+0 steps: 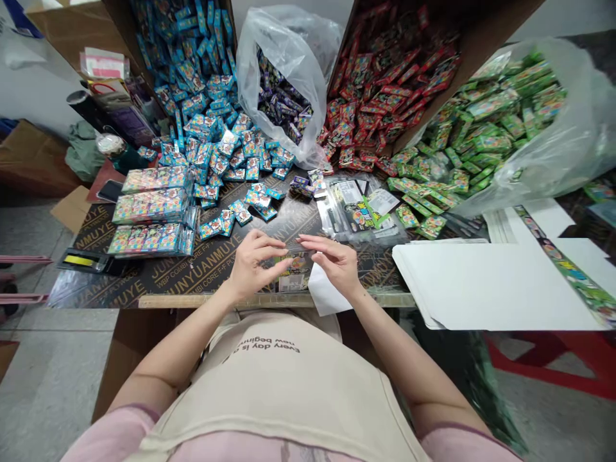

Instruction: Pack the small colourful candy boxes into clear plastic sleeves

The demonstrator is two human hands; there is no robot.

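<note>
My left hand (256, 262) is over the front of the table, fingers stretched to the right and thumb apart from them. Facing it is my right hand (337, 262), its fingers pointing left and its thumb held away from them. Between and just below the hands lies a clear plastic packet (292, 282) with a dark, colourful printed front and a pale label. The fingertips are close to its upper edge; whether they touch it I cannot tell. A white sheet (328, 289) lies partly under my right hand and hangs over the table edge.
Small blue boxes (212, 141) spill across the back left. Purple boxes (283, 102) fill a plastic bag; red boxes (375, 96) and green boxes (486, 135) lie further right. Wrapped stacks (151, 212), a tape dispenser (84, 261), flat clear pouches (360, 208) and white cards (500, 282) surround the hands.
</note>
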